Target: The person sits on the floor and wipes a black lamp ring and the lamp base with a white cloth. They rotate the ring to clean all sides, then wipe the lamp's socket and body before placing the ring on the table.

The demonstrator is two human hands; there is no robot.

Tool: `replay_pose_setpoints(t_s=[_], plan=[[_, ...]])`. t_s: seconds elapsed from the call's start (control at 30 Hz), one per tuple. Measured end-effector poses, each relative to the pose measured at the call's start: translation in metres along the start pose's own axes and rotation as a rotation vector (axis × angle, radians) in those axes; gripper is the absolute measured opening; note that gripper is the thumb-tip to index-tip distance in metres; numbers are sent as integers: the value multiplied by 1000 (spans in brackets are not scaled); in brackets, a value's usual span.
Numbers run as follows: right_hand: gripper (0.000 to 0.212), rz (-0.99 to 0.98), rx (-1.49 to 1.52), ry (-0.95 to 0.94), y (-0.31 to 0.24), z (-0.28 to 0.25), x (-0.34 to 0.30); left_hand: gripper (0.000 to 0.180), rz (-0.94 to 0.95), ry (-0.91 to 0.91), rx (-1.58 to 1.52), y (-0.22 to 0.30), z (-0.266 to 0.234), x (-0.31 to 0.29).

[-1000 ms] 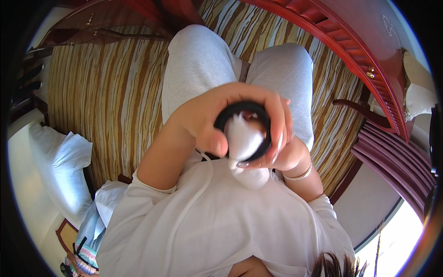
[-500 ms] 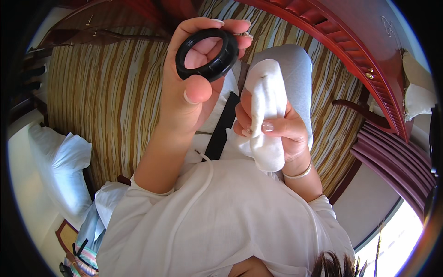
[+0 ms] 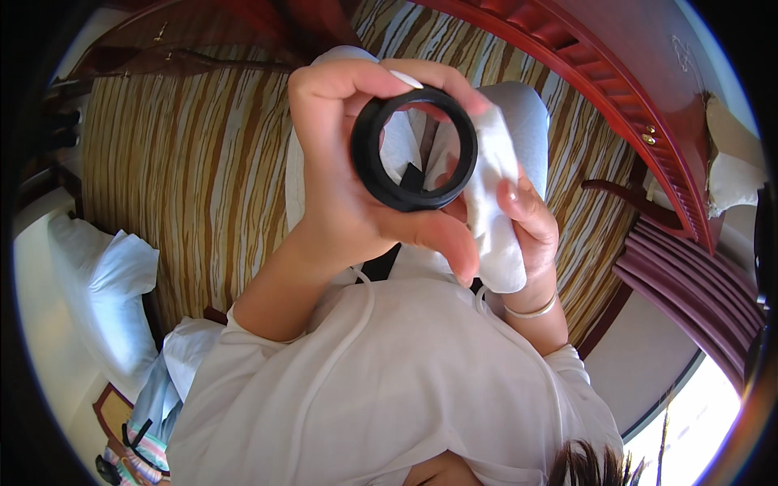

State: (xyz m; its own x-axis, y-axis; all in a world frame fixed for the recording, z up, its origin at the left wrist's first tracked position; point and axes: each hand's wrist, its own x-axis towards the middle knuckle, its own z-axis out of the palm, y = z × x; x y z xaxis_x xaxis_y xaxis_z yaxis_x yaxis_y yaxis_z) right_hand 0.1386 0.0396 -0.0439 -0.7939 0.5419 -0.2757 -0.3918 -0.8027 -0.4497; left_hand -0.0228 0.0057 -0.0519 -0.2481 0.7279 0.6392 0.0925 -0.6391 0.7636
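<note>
My left hand [image 3: 332, 182] is curled around a thick black ring [image 3: 366, 154], fingers over its top and thumb below it. The ring's opening faces up toward me, and my clothes show through it; whether glass fills it I cannot tell. Just to the right, my right hand [image 3: 536, 231] grips a limp white sock [image 3: 494, 223] with a rounded end hanging down. The sock lies close beside the ring's right rim, and the left fingertips reach its upper end. Part of the right hand's fingers is hidden behind the sock.
Below the hands are my lap and a grey trouser leg [image 3: 523, 121]. Striped brown carpet [image 3: 186, 186] spreads around. A red wooden furniture edge [image 3: 600, 89] curves along the upper right. White pillows [image 3: 113, 283] lie at left; a purple curtain [image 3: 681, 283] hangs at right.
The left hand has moved right and down, turning the ring to face me. The right hand has shifted slightly right with the sock, so the two are now side by side.
</note>
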Motion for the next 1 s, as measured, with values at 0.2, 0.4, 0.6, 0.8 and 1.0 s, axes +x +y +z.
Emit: replay_pose_setpoints(t_s=[0.2,0.4,0.6,0.8,1.0], plan=[[21,-520,-738,-12,-14,-1,-11,107,143,-104,116,2,-6,4],[11,-933,-1449,-87,-34,11,-15,116,270,-215,156,3,-5,17],[25,-1057,-1673,-83,-31,14,-8,108,74,-160,22,4,1,0],[40,-1119,-1772,-54,-26,8,0,94,-126,-174,95,18,-2,-2],[43,-1089,-1618,-144,-5,1,-1,85,41,-185,144,14,-4,2]])
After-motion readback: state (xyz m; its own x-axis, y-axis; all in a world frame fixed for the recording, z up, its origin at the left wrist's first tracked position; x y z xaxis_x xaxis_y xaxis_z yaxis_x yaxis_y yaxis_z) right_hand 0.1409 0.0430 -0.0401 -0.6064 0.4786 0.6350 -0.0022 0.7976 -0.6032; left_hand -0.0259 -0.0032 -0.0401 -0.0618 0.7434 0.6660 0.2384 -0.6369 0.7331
